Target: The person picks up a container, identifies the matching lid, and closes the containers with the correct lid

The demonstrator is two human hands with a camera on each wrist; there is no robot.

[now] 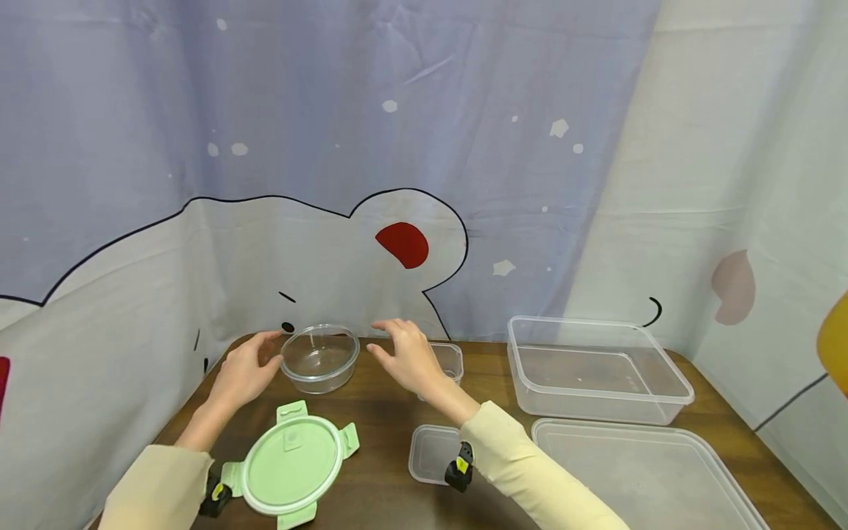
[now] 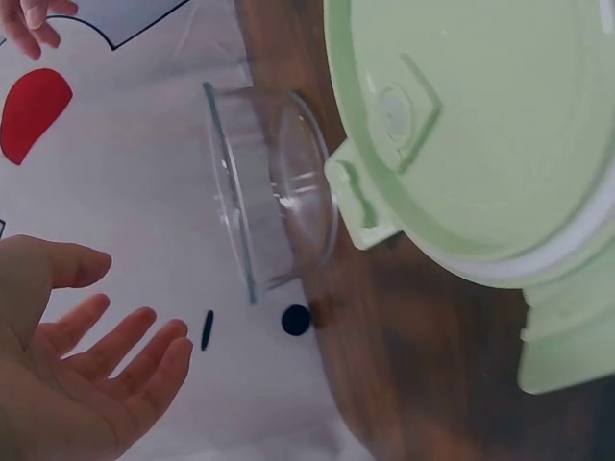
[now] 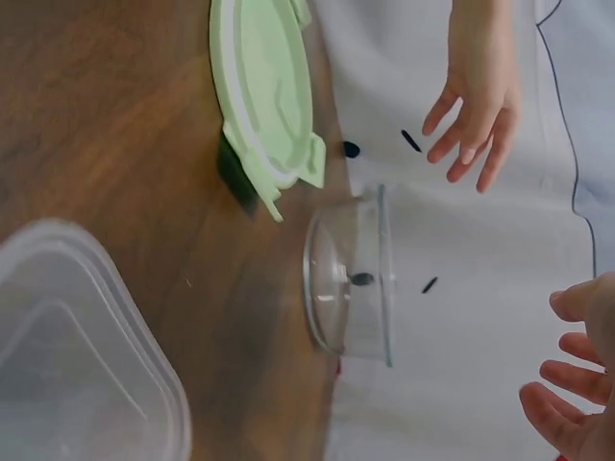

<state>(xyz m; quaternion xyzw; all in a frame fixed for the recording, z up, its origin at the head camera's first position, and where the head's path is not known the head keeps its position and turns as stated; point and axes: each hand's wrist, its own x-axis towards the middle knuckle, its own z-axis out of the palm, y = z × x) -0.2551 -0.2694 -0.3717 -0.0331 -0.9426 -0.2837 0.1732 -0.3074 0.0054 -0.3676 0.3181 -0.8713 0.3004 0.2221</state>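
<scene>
A round clear glass bowl [image 1: 321, 361] stands upright at the back left of the table. My left hand [image 1: 244, 374] is at its left side, thumb and fingers spread and nothing between them. On the bowl's other side, my right hand [image 1: 412, 358] hovers with fingers apart, also holding nothing; it partly hides a small clear container [image 1: 450, 362]. In both wrist views the hands are apart from the bowl [image 2: 274, 187]. A green round lid [image 1: 291, 464] with clip flaps lies in front of the bowl, near my left wrist.
A small translucent lid [image 1: 432, 454] lies under my right forearm. At the right stands a large clear rectangular container [image 1: 599, 372], with its large flat lid [image 1: 649, 471] in front. A printed curtain [image 1: 318, 250] hangs around the wooden table [image 1: 377, 442].
</scene>
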